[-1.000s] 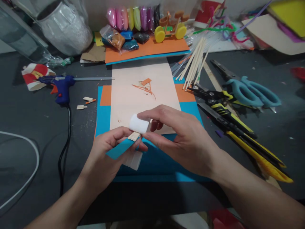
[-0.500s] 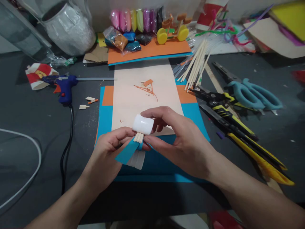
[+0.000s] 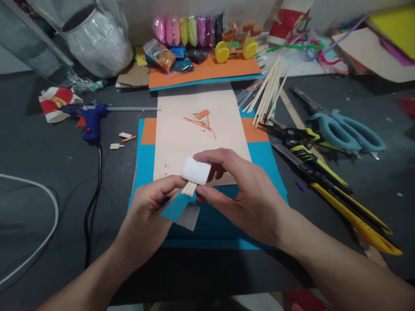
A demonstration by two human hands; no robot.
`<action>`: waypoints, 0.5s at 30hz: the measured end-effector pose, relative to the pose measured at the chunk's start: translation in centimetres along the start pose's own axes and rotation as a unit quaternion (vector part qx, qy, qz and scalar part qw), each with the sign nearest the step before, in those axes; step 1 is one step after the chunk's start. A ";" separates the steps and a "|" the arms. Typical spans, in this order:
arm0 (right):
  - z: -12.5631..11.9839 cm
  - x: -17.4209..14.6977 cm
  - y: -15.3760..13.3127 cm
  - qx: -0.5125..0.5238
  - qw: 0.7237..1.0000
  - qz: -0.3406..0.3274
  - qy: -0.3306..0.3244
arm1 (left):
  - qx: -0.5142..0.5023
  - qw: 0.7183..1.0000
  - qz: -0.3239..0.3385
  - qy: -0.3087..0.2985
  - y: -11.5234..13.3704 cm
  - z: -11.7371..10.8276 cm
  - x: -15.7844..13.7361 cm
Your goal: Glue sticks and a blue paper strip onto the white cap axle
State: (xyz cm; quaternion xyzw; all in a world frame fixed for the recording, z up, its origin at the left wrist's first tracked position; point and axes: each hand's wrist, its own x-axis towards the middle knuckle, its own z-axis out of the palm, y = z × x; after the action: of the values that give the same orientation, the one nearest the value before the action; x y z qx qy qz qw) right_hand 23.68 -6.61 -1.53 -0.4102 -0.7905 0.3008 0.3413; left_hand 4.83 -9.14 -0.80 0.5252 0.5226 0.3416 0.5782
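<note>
Between my hands is a small craft piece: a white curved piece [image 3: 196, 171] on top, short wooden sticks [image 3: 188, 189] under it, a blue paper strip [image 3: 175, 206] slanting down left, and a pale grooved piece [image 3: 188, 217] below. My left hand [image 3: 145, 203] is closed around its left and lower side, fingers partly hidden behind it. My right hand [image 3: 241, 188] pinches from the right, index finger at the white piece's upper edge, thumb by the sticks. How the parts join is hidden by the fingers.
A blue glue gun [image 3: 92, 119] lies left, its cable running forward. Cream paper [image 3: 175, 151] with orange scraps [image 3: 203, 114] lies ahead. Wooden sticks [image 3: 266, 93], pliers [image 3: 292, 131], teal-handled scissors [image 3: 350, 129] and a yellow-black tool [image 3: 353, 216] lie right. Clay packets [image 3: 177, 32] stand behind.
The white piece has tilted slightly, and its glossy highlight is gone. Both hands keep the same grip. The whole view has shifted a little.
</note>
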 end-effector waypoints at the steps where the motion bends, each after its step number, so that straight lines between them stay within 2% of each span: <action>1: 0.0 0.0 0.0 0.000 1.000 -0.002 0.001 | 0.008 1.000 0.006 -0.001 0.0 0.0 0.0; 7: -0.1 -0.1 -0.2 -0.002 1.000 -0.009 -0.002 | 0.041 0.999 0.032 -0.006 0.1 0.0 0.0; 15: -0.2 0.4 -0.3 0.085 0.994 0.066 -0.029 | -0.048 0.998 -0.038 -0.031 -0.5 -0.2 0.1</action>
State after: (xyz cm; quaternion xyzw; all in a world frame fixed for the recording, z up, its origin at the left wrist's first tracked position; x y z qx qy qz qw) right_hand 23.52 -6.38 -1.08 -0.4218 -0.7431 0.4003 0.3311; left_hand 4.57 -9.08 -1.34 0.4866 0.5068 0.3274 0.6318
